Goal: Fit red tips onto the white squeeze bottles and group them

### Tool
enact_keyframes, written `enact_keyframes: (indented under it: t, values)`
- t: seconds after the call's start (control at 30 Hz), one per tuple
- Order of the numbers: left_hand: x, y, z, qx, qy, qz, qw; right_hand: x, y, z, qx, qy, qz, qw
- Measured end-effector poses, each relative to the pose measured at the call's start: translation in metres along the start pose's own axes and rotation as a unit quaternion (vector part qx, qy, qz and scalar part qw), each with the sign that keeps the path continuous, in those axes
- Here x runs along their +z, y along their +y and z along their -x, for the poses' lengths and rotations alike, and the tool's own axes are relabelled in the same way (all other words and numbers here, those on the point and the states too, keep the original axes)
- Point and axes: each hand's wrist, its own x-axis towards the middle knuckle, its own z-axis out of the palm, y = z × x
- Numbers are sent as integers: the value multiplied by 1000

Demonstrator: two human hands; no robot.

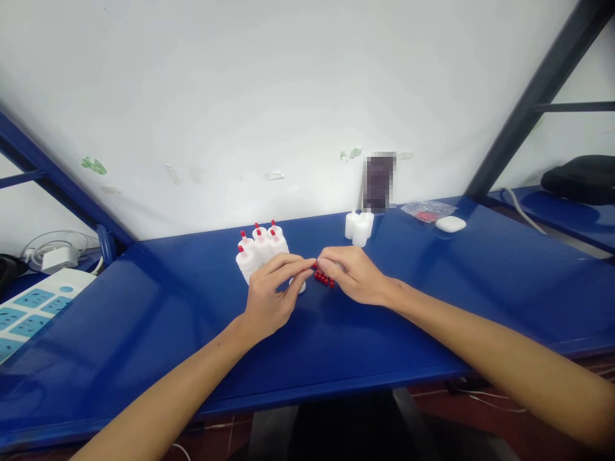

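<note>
My left hand (275, 296) and my right hand (353, 274) meet above the blue table, their fingertips pinched together. A speck of red, apparently a small red cap (315, 264), shows between the fingertips; the fingers cover most of it. Just under them lies a cluster of red caps (324, 278). Part of a white round object (301, 286) shows beside my left thumb, the rest behind that hand. Left of the hands stand several white squeeze bottles (246, 261) with red caps on their nozzles. Farther back, white bottles without red caps (359, 232) stand in a group.
A clear plastic bag (427, 211) with red bits and a white rounded case (450, 224) lie at back right. A blurred dark rectangle (379, 182) leans on the wall. At left are a power strip (41, 307) and a white charger (60, 258). Blue posts flank the table (192, 346).
</note>
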Motion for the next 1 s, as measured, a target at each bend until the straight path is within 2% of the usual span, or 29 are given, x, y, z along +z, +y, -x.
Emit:
enact_keyframes:
  t: [0.17,0.27,0.43,0.73,1.0]
  values:
    - [2,4,1,-38,4,54,998,3,2,4,-17,-41,-22,999]
    - [1,3,1,-19,-3,75,997,3,-2,4,-33,-39,-28,998]
    - [4,0,2,16,3,49,999,7,-11,5,-55,-47,2,997]
    - [5,3,1,37,-74,49,995,9,-13,9,-20,-25,25,999]
    - [2,-6,4,80,-134,22,987,9,-16,6,24,-24,60,998]
